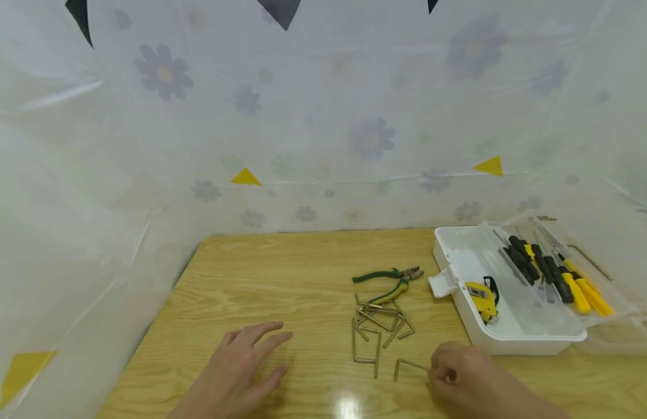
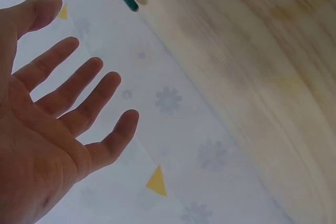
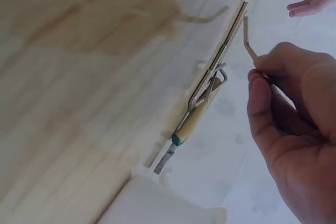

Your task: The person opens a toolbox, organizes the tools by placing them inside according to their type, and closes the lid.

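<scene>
My right hand (image 1: 467, 372) pinches one end of a brass-coloured hex key (image 1: 413, 365) between thumb and fingers, low over the table's front right. Its bent short end points away from the fingers, as the hex key (image 3: 247, 31) also shows in the right wrist view. To its left lies a loose pile of similar hex keys (image 1: 364, 361). Pliers (image 1: 376, 275) with green and yellow handles lie behind the pile, jaws toward the right. My left hand (image 1: 237, 361) hovers at the front left, fingers spread and holding nothing; its palm (image 2: 37, 145) shows bare in the left wrist view.
An open white toolbox (image 1: 533, 345) stands at the right, with a yellow tape measure (image 1: 482, 301) inside. Its clear lid (image 1: 632, 291) leans open beyond, behind several black and yellow screwdrivers (image 1: 569, 285). A plastic sheet (image 1: 323, 116) with flower prints hangs behind the wooden table (image 1: 281, 273).
</scene>
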Available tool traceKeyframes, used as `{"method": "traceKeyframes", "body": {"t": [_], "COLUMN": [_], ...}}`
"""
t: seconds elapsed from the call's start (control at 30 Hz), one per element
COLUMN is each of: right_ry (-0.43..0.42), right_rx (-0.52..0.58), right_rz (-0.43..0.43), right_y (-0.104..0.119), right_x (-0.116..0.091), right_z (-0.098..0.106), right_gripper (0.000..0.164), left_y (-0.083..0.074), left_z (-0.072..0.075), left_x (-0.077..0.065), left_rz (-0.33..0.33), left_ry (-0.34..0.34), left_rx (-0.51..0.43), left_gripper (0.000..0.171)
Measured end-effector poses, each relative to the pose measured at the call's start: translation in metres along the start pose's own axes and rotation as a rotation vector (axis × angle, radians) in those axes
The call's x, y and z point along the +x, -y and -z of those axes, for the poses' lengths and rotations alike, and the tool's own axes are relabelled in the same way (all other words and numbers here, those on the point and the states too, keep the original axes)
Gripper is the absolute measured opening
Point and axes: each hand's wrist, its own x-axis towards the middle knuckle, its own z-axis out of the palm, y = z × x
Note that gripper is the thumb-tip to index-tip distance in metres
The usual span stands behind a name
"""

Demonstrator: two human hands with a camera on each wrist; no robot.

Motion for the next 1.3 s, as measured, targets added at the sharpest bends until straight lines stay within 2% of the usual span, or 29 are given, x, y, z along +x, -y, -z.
{"method": "traceKeyframes", "body": {"t": [0.07, 0.13, 0.2, 0.27, 0.33, 0.5, 0.6, 0.67, 0.73, 0.8, 0.87, 0.9, 1.0, 1.1, 1.2, 1.3], "right_ry": [-0.109, -0.286, -0.498, -0.643, -0.723, -0.847, -0.893, -0.908, -0.916, -0.929, -0.939, -0.941, -0.96, -0.961, -0.89, -0.724], "right_rx": [-0.037, -0.119, -0.233, -0.306, -0.351, -0.426, -0.477, -0.504, -0.494, -0.455, -0.404, -0.369, -0.303, -0.244, -0.268, -0.365], "right_rz": [0.063, 0.163, 0.262, 0.295, 0.277, 0.221, 0.151, 0.062, -0.079, -0.209, -0.303, -0.328, -0.342, -0.393, -0.54, -0.699], "right_y": [-0.002, -0.005, -0.008, -0.01, -0.013, -0.025, -0.034, -0.04, -0.044, -0.051, -0.061, -0.065, -0.084, -0.105, -0.122, -0.13], "right_x": [0.0, 0.002, 0.005, 0.008, 0.008, -0.002, -0.011, -0.02, -0.028, -0.035, -0.04, -0.042, -0.047, -0.051, -0.053, -0.049], "right_z": [0.0, 0.001, 0.005, 0.012, 0.024, 0.065, 0.095, 0.112, 0.125, 0.135, 0.144, 0.149, 0.164, 0.176, 0.188, 0.199], "right_gripper": [0.02, 0.019, 0.031, 0.048, 0.054, 0.061, 0.068, 0.073, 0.06, 0.039, 0.011, 0.004, 0.006, 0.012, 0.023, 0.028], "left_y": [0.001, 0.001, 0.002, 0.001, -0.001, -0.015, -0.025, -0.031, -0.036, -0.04, -0.043, -0.045, -0.049, -0.052, -0.053, -0.053], "left_z": [-0.002, -0.003, -0.006, -0.007, -0.009, -0.014, -0.017, -0.019, -0.023, -0.027, -0.03, -0.032, -0.034, -0.035, -0.036, -0.035], "left_x": [0.0, 0.001, 0.003, 0.005, 0.009, 0.021, 0.027, 0.03, 0.032, 0.034, 0.035, 0.036, 0.039, 0.039, 0.039, 0.039], "left_rz": [-0.004, -0.01, -0.012, -0.007, -0.004, -0.019, -0.06, -0.105, -0.157, -0.21, -0.255, -0.273, -0.318, -0.339, -0.345, -0.356], "left_ry": [0.005, 0.013, 0.025, 0.053, 0.092, 0.211, 0.24, 0.242, 0.223, 0.198, 0.168, 0.157, 0.141, 0.155, 0.189, 0.214], "left_rx": [-0.008, -0.017, -0.023, -0.039, -0.074, -0.186, -0.222, -0.224, -0.221, -0.201, -0.183, -0.174, -0.167, -0.167, -0.161, -0.148], "left_gripper": [0.056, 0.055, 0.054, 0.053, 0.052, 0.049, 0.048, 0.047, 0.047, 0.047, 0.047, 0.048, 0.048, 0.048, 0.048, 0.046]}}
